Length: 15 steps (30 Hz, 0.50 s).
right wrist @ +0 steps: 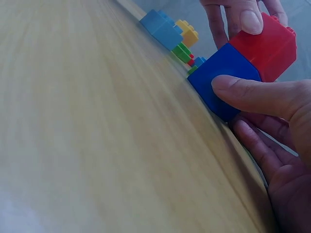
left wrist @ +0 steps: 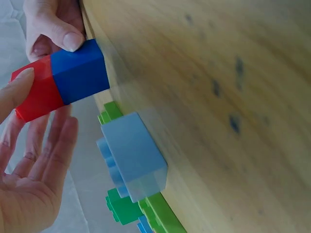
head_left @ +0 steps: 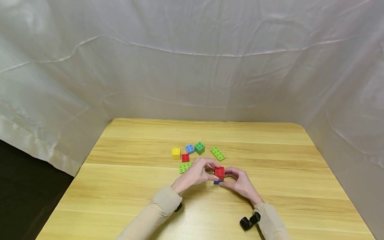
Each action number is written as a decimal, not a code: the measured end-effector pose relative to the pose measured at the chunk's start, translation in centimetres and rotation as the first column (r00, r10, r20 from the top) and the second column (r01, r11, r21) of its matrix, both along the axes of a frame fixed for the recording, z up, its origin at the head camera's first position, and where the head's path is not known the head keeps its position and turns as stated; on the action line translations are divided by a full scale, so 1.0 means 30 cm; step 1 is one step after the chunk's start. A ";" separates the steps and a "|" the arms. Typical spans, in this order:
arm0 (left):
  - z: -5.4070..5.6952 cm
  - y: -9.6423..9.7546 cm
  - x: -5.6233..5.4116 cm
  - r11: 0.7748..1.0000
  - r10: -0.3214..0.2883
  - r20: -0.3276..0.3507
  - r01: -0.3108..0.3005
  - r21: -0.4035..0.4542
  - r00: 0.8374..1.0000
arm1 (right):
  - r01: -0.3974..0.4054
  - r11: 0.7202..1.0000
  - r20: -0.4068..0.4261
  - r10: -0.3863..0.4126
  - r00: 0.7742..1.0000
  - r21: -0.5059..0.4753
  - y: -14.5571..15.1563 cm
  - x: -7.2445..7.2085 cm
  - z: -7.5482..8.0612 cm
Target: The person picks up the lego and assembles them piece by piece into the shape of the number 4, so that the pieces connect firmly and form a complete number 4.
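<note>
A red brick (head_left: 220, 172) sits on top of a dark blue brick (left wrist: 80, 69), the two stacked face to face. My left hand (head_left: 198, 172) holds the red brick between the thumb and fingers. From the other side, my right hand (head_left: 242, 184) grips the blue brick, its thumb flat on one face in the right wrist view. The stack is at or just above the tabletop; I cannot tell whether it touches. A larger light blue brick (left wrist: 135, 156) stands near the stack in the left wrist view, hidden behind the left hand from the head.
Beyond the hands lie a yellow brick (head_left: 176, 153), a small blue brick (head_left: 190, 149), a green brick (head_left: 199, 148), a flat red brick (head_left: 185, 157) and lime green plates (head_left: 217, 153). The wooden table (head_left: 120, 186) is enclosed by pale curtains (head_left: 192, 66).
</note>
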<state>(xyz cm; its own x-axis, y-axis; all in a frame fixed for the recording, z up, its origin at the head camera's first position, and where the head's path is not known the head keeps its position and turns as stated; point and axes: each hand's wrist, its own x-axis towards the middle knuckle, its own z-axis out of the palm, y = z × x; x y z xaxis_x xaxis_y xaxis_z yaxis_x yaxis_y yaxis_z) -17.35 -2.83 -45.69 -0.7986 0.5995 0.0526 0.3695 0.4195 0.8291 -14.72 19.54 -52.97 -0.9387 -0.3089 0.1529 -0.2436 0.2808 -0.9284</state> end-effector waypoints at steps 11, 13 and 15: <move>-0.002 0.004 0.001 1.000 0.005 0.000 -0.005 0.015 1.000 | -0.039 0.993 -0.037 0.035 0.999 -0.111 0.012 0.005 0.004; -0.001 0.003 0.003 1.000 0.003 -0.003 -0.003 0.019 1.000 | -0.050 0.991 -0.057 0.044 0.997 -0.121 0.013 0.004 0.002; -0.004 0.002 0.002 1.000 0.001 -0.012 0.000 0.021 1.000 | -0.059 0.991 -0.068 0.051 0.996 -0.124 0.015 0.003 -0.002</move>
